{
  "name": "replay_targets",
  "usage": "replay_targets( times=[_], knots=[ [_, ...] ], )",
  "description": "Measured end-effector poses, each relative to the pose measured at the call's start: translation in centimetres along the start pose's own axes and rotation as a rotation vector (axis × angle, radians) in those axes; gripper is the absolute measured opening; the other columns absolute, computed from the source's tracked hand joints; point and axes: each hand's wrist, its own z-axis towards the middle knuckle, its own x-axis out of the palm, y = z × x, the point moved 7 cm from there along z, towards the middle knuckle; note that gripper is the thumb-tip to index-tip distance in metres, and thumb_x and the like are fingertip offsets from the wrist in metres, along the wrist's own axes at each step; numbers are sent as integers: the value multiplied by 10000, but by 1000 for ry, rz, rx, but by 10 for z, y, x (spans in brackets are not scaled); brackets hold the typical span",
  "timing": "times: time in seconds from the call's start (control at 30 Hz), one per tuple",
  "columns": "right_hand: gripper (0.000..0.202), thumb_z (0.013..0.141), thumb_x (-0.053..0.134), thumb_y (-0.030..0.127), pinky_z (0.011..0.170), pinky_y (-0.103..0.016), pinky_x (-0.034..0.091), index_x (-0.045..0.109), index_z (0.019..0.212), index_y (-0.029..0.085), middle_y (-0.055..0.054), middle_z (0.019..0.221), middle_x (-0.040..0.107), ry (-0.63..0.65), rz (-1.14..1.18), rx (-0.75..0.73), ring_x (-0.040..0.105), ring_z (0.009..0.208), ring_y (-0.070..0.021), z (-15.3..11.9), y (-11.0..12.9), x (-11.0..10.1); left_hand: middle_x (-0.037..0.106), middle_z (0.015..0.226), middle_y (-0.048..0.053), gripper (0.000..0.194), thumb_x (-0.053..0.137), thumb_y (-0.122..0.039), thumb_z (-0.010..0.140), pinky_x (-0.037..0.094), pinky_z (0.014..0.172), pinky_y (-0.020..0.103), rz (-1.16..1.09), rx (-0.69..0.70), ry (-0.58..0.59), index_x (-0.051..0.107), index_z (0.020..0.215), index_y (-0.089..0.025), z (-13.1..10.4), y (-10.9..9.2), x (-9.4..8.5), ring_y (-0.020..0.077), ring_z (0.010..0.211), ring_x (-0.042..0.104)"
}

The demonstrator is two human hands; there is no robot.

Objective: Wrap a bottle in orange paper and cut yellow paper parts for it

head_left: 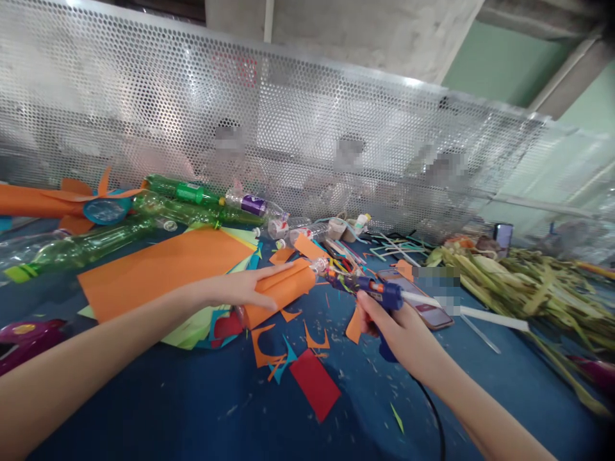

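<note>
the orange-wrapped bottle (288,289) sits ahead, between your hands, over the tabletop (202,403), its long axis slanting from near left to far right, clear neck (319,265) toward the glue gun (393,296). your left hand (243,287) is nearer, thumb and fingers parted around the bottle; your right hand (396,323) is wrapped around the gun, tip beside the neck, contact unclear.

Purple object (29,336) cut off left; phone (438,315) partly behind glue gun (361,285)
</note>
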Motion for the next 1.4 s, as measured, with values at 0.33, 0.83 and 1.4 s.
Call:
replay_targets(
  times=[0.33, 0.83, 1.4],
  knots=[
    [207, 749, 544, 246, 743, -423, 475, 548, 933, 151, -140, 925, 597, -89, -723, -279, 566, 879, -292, -36, -19, 19, 227, 1467, -54, 821, 629, -552, 670, 281, 1020, 463, -13, 8, 20, 192, 1358, -451, 1, 1, 1, 338, 1283, 299],
    [404, 856, 355, 233, 926, -453, 431, 518, 1206, 112, -135, 1223, 555, 32, -763, -350, 500, 1133, -259, -18, 26, 20, 273, 1450, -52, 721, 638, -494, 688, 243, 1043, 474, 13, 147, 39, 306, 1325, -438, 6, -4, 8, 308, 1299, 284],
    [464, 861, 309, 133, 1055, -436, 306, 409, 1313, 116, -98, 1335, 455, 83, -667, -624, 398, 1236, -208, 15, 41, 64, 307, 1412, 45, 637, 567, -516, 723, 268, 1012, 486, 371, 103, -50, 356, 1314, -407, 1, -12, 13, 332, 1261, 316]
  ],
)
